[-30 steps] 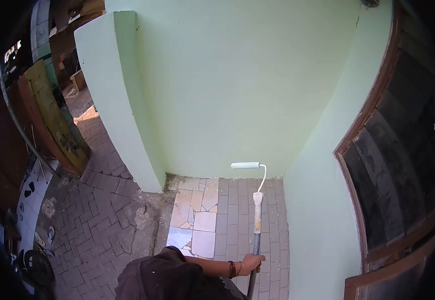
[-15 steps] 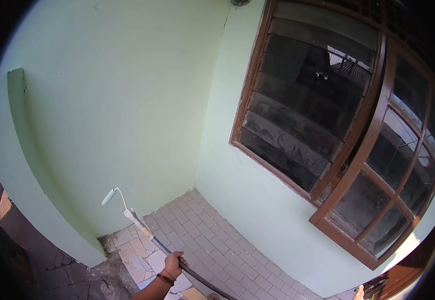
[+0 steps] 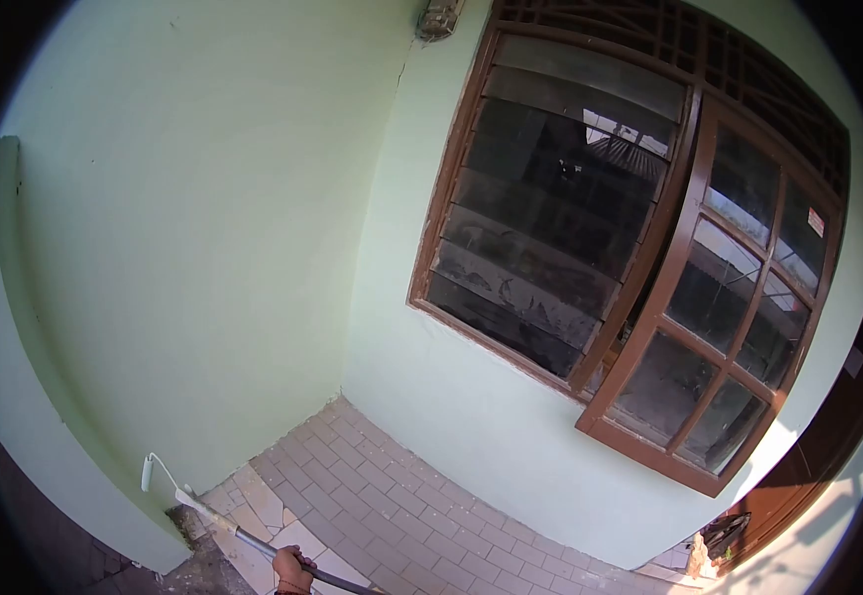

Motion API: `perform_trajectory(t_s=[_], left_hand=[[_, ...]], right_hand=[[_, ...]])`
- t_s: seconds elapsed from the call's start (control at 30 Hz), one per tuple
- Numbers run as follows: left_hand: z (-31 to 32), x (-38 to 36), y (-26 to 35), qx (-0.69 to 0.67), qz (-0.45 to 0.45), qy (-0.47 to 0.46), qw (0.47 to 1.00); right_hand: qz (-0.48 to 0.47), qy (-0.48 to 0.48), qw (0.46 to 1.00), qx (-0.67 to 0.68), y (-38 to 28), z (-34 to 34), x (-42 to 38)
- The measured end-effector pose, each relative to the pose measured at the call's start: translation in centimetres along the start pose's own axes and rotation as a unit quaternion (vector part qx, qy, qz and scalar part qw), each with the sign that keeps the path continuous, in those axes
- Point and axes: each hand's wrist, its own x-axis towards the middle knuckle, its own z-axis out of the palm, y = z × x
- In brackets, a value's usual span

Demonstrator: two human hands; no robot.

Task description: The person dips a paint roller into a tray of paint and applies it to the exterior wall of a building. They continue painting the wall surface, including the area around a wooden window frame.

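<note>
Head camera shows only one of our hands, low at the near edge of the scene: the left hand (image 3: pixel 293 568) is clenched around the pole (image 3: pixel 283 555) of a paint roller (image 3: pixel 147 474). Our right hand is out of the picture, so we cannot tell what it does. The pole runs from the hand toward the left and far side, low above the ground, and it becomes a pale handle before a thin bent wire. At the end of this wire sits the roller sleeve, which stands almost upright, very close to the bottom of the green wall (image 3: pixel 183 248); if it touches the wall, we cannot tell.

Under the pole lies a paved floor (image 3: pixel 392 506) of grey bricks, with some pale broken tiles (image 3: pixel 253 501) just beside the hand. The green wall continues to the right, around an inner corner. There, a brown wooden window (image 3: pixel 540 228) with dark glass slats is set in it, and next to this a framed glass panel (image 3: pixel 729 297) stands open outward. Far right and near, a dark small object (image 3: pixel 724 535) lies on the ground, too unclear to name
</note>
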Motion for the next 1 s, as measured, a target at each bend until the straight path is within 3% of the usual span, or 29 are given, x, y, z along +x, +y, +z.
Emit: perform_trajectory(t_s=[0.17,0.27,0.43,0.47,0.5,0.53,0.67,0.73,0.77,0.8,0.87,0.93,1.0], left_hand=[[6.1,-4.7,-0.9,0.065,0.034,-0.098,0.992],[11.5,-9.2,-1.8,0.081,0.065,-0.212,0.972],[19.0,-12.5,-1.9,0.157,0.131,-0.422,0.883],[19.9,-12.1,-1.7,0.158,0.126,-0.424,0.883],[20.9,-11.4,-1.2,0.215,0.136,-0.466,0.848],[21.7,-10.5,-0.6,0.272,0.146,-0.504,0.807],[23.7,-5.1,2.0,0.325,0.119,-0.556,0.756],[25.4,-1.8,5.0,0.331,0.128,-0.573,0.739],[26.8,-0.4,6.8,0.335,0.136,-0.585,0.726],[28.5,1.2,8.8,0.338,0.137,-0.59,0.721],[32.3,2.9,12.8,0.407,0.165,-0.581,0.685],[35.3,4.5,15.1,0.443,0.177,-0.582,0.659],[38.0,4.9,17.3,0.478,0.19,-0.582,0.63]], right_hand=[[-0.002,0.015,1.0,0.012,0.3,0.0,-0.9],[-0.003,0.027,0.999,0.021,0.6,0.1,-1.2],[0.017,0.041,0.998,0.04,-2.1,1.8,-0.4],[0.02,0.045,0.998,0.043,-3.1,2.4,0.2],[0.022,0.047,0.998,0.047,-4.2,3.2,0.7],[0.024,0.048,0.997,0.054,-5.6,4.2,1.4],[0.028,0.026,0.991,0.124,-13.8,8.5,6.1],[0.023,-0.049,0.974,0.222,-18.7,10.5,10.1],[0.016,-0.13,0.942,0.31,-20.9,11.6,12.6],[-0.031,-0.163,0.93,0.328,-23.1,13.0,14.8],[-0.117,-0.117,0.926,0.34,-28.4,16.9,19.6],[-0.113,-0.1,0.879,0.453,-35.6,12.1,19.7],[-0.222,0.0,0.884,0.411,-38.6,11.0,23.1]])
